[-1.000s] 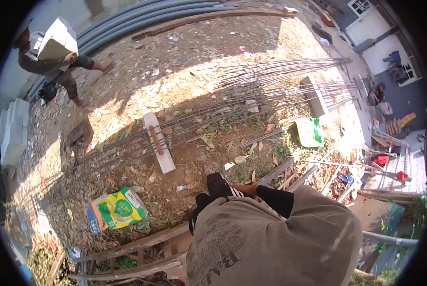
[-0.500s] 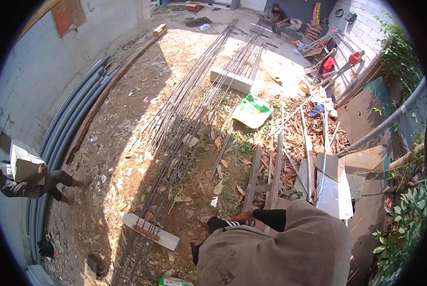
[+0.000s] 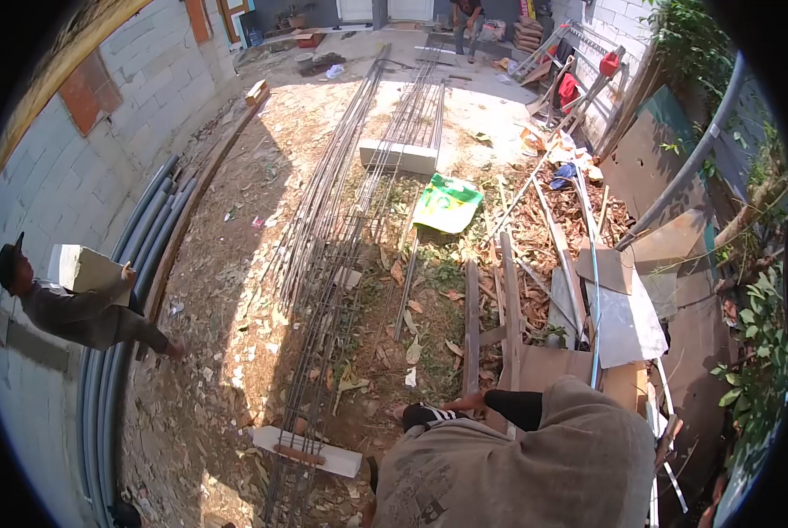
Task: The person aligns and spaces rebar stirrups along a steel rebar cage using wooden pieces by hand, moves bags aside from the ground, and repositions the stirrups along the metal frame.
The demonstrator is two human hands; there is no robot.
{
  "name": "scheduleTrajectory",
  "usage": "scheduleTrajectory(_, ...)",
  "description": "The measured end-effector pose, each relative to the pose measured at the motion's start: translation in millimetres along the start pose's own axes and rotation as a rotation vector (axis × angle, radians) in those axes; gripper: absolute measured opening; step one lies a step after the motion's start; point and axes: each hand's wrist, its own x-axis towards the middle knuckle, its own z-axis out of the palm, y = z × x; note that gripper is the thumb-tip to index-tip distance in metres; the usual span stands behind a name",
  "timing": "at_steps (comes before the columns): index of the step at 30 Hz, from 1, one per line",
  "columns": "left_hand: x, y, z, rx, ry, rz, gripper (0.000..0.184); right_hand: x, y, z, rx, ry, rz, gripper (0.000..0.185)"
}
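My right hand (image 3: 469, 402) is partly visible past a black sleeve (image 3: 513, 408), next to black fabric with white stripes (image 3: 435, 414). Its fingers are too small and hidden to make out, and nothing can be seen held in it. My left hand is out of view. Below, a grey-brown shirt (image 3: 517, 466) fills the bottom of the picture. Close by on the ground lie wooden planks (image 3: 471, 326) and a pale block (image 3: 308, 451) under long steel bars (image 3: 323, 308).
At left, a person (image 3: 77, 312) carries a white block (image 3: 86, 268) beside grey pipes (image 3: 103, 396). Another person (image 3: 468, 22) is at the far end. A green and white sack (image 3: 447, 204) lies near a second block (image 3: 400, 157); metal sheets (image 3: 627, 317) are at right.
The view has swung round and up, showing more of the far end. The person with the white block has walked further along the pipes. My right hand stays beside the striped fabric.
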Motion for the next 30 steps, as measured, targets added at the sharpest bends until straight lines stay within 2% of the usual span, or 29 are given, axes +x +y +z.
scheduleTrajectory(2,-13,26,-15,-0.038,0.036,0.070,0.065,-84,-45,25,0.020,0.087,0.012,0.132)
scheduleTrajectory(3,-21,44,-19,-0.066,0.059,0.109,0.064,-107,-58,37,0.004,0.114,-0.162,0.132)
scheduleTrajectory(6,-49,98,-27,-0.143,0.133,0.217,0.063,-17,-22,35,0.005,0.078,-0.033,0.131)
scheduleTrajectory(7,-55,109,-30,-0.151,0.151,0.228,0.062,-65,-41,58,-0.025,0.210,-0.031,0.128)
scheduleTrajectory(8,-56,119,-30,-0.150,0.159,0.237,0.062,-65,-33,63,0.004,0.203,-0.040,0.126)
scheduleTrajectory(11,-28,110,-49,-0.081,0.179,0.169,0.065,-59,7,68,0.091,0.194,-0.069,0.119)
scheduleTrajectory(14,11,59,-82,-0.025,-0.006,0.205,0.065,-58,41,75,0.177,0.190,-0.096,0.112)
scheduleTrajectory(15,25,45,-86,0.024,-0.034,0.176,0.065,-106,22,85,0.166,0.185,-0.135,0.107)
scheduleTrajectory(18,30,13,-79,0.114,-0.062,0.054,0.065,-75,88,91,0.200,0.202,-0.161,0.104)
scheduleTrajectory(19,27,6,-71,0.115,-0.042,-0.009,0.064,-130,53,106,0.240,0.267,0.002,0.115)
scheduleTrajectory(20,23,3,-70,0.118,-0.020,-0.071,0.064,-120,67,109,0.264,0.277,0.057,0.114)
scheduleTrajectory(21,54,-38,-106,0.229,-0.233,0.111,0.063,-99,91,112,0.287,0.284,0.109,0.114)
scheduleTrajectory(22,56,-42,-107,0.299,-0.233,0.132,0.062,-88,104,114,0.305,0.292,0.158,0.114)
scheduleTrajectory(23,53,-44,-106,0.367,-0.231,0.155,0.060,-83,110,117,0.301,0.310,0.154,0.100)
scheduleTrajectory(26,60,-32,-106,0.689,-0.247,0.261,0.057,-22,143,102,0.329,0.226,0.149,0.098)
scheduleTrajectory(28,57,-19,-101,0.705,-0.214,0.243,0.056,-21,126,84,0.297,0.270,0.098,0.098)
scheduleTrajectory(30,49,-1,-77,0.483,-0.122,0.134,0.057,-22,112,63,0.298,0.385,0.001,0.100)
